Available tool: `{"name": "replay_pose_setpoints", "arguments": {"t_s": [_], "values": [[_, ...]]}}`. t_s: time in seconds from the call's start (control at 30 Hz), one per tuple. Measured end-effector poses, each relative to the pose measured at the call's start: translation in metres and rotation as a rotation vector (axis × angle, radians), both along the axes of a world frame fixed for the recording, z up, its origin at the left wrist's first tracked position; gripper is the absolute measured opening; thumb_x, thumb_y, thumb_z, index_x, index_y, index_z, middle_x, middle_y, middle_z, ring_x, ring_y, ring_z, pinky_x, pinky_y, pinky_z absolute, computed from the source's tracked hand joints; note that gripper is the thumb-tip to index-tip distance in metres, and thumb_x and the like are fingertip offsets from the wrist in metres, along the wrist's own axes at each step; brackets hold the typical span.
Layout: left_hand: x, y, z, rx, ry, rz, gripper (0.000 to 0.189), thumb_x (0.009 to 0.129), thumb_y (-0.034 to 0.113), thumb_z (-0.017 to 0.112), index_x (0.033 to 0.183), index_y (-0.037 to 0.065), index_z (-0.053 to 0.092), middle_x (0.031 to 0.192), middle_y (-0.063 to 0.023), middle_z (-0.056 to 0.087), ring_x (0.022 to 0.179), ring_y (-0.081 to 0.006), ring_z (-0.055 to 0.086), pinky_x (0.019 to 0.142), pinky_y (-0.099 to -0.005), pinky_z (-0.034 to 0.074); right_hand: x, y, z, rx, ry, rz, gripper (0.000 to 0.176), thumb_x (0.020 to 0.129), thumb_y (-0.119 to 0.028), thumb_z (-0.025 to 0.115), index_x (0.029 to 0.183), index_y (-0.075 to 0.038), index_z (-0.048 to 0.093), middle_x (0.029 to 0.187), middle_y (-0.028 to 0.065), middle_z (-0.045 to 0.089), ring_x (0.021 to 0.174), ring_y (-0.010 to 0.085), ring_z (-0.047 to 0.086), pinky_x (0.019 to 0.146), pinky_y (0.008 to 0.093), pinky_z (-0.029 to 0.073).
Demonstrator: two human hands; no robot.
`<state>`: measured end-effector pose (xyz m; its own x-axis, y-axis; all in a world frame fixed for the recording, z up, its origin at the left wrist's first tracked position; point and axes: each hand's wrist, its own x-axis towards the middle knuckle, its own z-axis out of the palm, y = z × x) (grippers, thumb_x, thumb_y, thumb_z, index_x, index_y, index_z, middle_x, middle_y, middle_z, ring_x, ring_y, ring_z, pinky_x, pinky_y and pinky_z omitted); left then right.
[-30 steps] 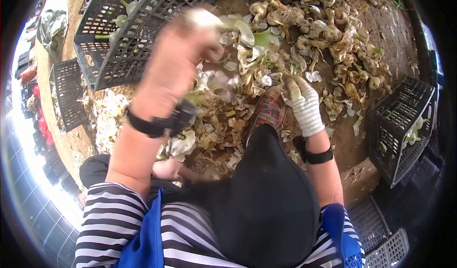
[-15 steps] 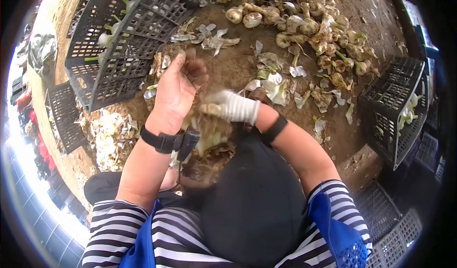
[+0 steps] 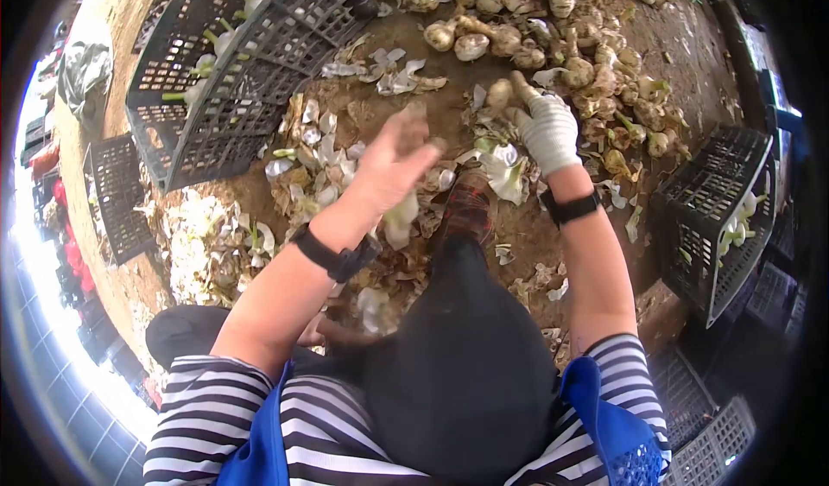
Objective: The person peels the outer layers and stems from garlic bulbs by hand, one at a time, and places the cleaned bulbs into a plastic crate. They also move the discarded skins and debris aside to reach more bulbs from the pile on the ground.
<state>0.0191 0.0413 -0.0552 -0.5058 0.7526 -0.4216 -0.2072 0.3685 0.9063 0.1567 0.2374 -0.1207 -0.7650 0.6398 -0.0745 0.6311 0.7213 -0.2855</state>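
Note:
My bare left hand (image 3: 395, 159) hovers over the littered ground in the middle, thumb apart from the fingers and nothing seen in it; motion smears its fingertips. Just below it a pale, blurred piece (image 3: 400, 221) hangs or falls, perhaps garlic skin. My right hand (image 3: 546, 127), in a white knit glove with soiled fingertips, reaches to the near edge of the garlic heap (image 3: 580, 73). Its thumb and finger close on a garlic bulb (image 3: 499, 95). White peeled skins (image 3: 505, 173) lie beneath that wrist.
A black crate (image 3: 250, 80) with trimmed garlic stands tilted at upper left. Another crate (image 3: 721, 214) with garlic is at the right. Papery skins (image 3: 203, 244) are heaped at left. My shoe (image 3: 469, 205) rests amid scraps, and grey crates (image 3: 712, 451) stand at lower right.
My right hand has gone from beside the left hand out to the garlic heap and taken a bulb. My left hand has shifted right and turned. The view has moved slightly.

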Motion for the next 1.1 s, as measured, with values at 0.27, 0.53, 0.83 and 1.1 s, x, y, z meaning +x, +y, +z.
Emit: {"name": "replay_pose_setpoints", "arguments": {"t_s": [0.27,0.53,0.83,1.1], "values": [[0.006,0.006,0.016,0.204,-0.678,0.086,0.046,0.07,-0.012,0.055,0.107,0.01,0.041,0.101,-0.0041,0.049,0.086,-0.0133,0.051,0.071,-0.0266,0.045,0.012,-0.049,0.054,-0.127,0.623,0.046,0.032,0.071,-0.006,0.068,0.102,-0.009,0.066,0.077,0.0095,0.065,0.072,0.0215,0.061,0.07,0.0341,0.05],[0.034,0.014,0.022,0.263,-0.501,0.005,0.056,0.067,-0.016,0.052,0.113,0.011,0.038,0.109,-0.0058,0.05,0.103,-0.0197,0.052,0.085,-0.0322,0.045,-0.019,-0.09,0.062,-0.154,0.686,0.119,0.058,0.078,-0.001,0.057,0.133,-0.008,0.037,0.117,0.0113,0.057,0.106,0.0277,0.057,0.1,0.0422,0.032],[0.022,0.007,0.03,0.164,-0.702,0.105,0.062,0.065,-0.015,0.049,0.122,0.008,0.037,0.111,-0.0065,0.05,0.104,-0.0203,0.051,0.083,-0.0302,0.043,0.002,-0.068,0.083,0.044,0.764,0.264,0.063,0.064,-0.01,0.063,0.125,-0.014,0.048,0.085,0.0007,0.06,0.088,0.019,0.057,0.072,0.0351,0.045],[0.028,0.008,0.02,0.014,-0.425,-0.088,0.063,0.067,-0.006,0.059,0.126,0.005,0.037,0.113,-0.0062,0.051,0.102,-0.0157,0.05,0.085,-0.0292,0.042,0.006,-0.074,0.073,0.038,0.444,0.462,0.062,0.062,-0.016,0.065,0.122,-0.013,0.052,0.069,-0.0032,0.053,0.07,0.0183,0.053,0.065,0.0338,0.041]]}}
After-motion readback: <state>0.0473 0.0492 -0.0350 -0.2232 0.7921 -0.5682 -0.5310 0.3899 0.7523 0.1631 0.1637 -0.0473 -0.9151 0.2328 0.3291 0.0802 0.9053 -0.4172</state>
